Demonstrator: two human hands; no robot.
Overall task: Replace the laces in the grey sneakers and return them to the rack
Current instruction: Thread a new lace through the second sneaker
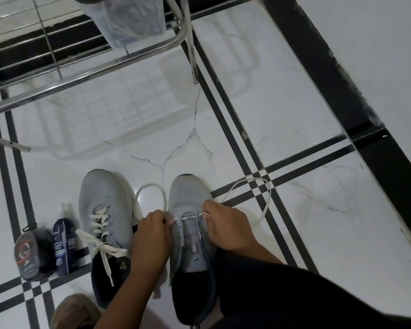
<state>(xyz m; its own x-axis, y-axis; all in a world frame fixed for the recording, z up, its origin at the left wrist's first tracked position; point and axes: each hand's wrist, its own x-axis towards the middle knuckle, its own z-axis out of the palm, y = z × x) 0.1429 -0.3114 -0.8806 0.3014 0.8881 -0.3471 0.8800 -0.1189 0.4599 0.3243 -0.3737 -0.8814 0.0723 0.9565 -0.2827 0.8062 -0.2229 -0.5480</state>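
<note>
Two grey sneakers stand side by side on the floor, toes pointing away from me. The left sneaker (106, 210) is fully laced in white with a tied bow. The right sneaker (190, 200) has a white lace (259, 186) through only its lowest eyelets, and the lace ends loop out to both sides. My left hand (152, 236) pinches the lace end at the shoe's left eyelets. My right hand (223, 224) pinches the other end at the right eyelets. The metal rack (86, 72) stands beyond the shoes.
A clear plastic box (128, 20) holding laces sits on the rack. A black shoe-polish tin (35, 252) and a dark blue bottle (63, 245) stand left of the sneakers. My foot (74, 312) shows at the bottom. A black skirting (356, 115) borders the white wall on the right.
</note>
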